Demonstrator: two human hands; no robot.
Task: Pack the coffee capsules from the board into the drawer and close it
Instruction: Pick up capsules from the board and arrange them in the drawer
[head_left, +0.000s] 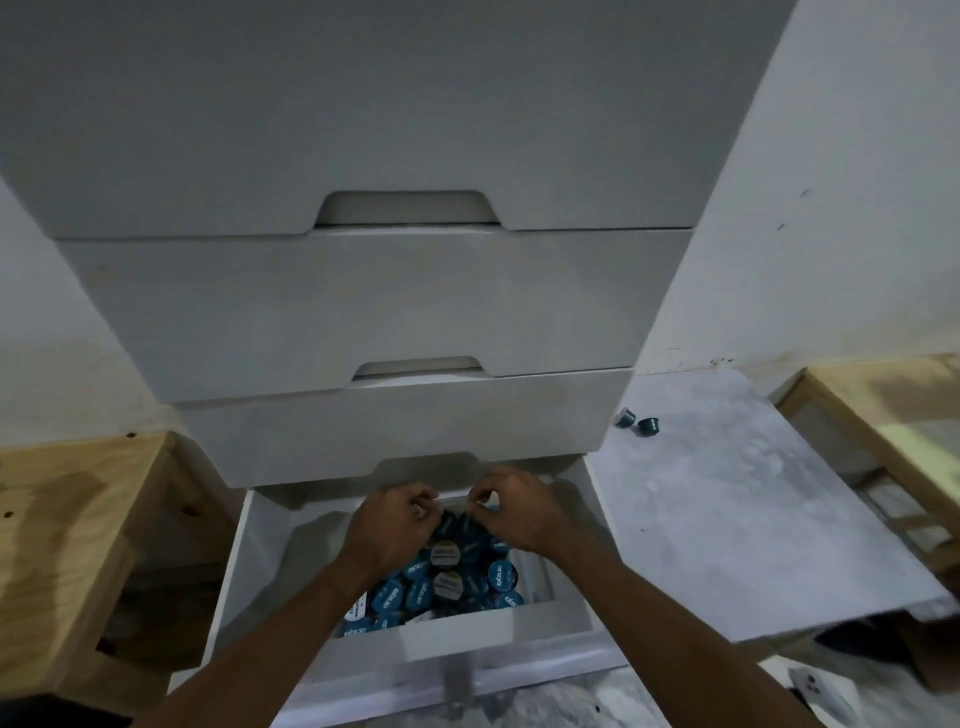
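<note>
Head view. Drawer stood open, packed with capsules. Left hand and right hand sat side by side at the pile's far edge, fingers curled, each pinching what looked like clear wrap. Two strays lay on the board, right of and beyond the hands; right hand nearer.

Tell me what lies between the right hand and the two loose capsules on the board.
In the head view, only the drawer's right wall and bare board separate the right hand from the capsules.
</note>
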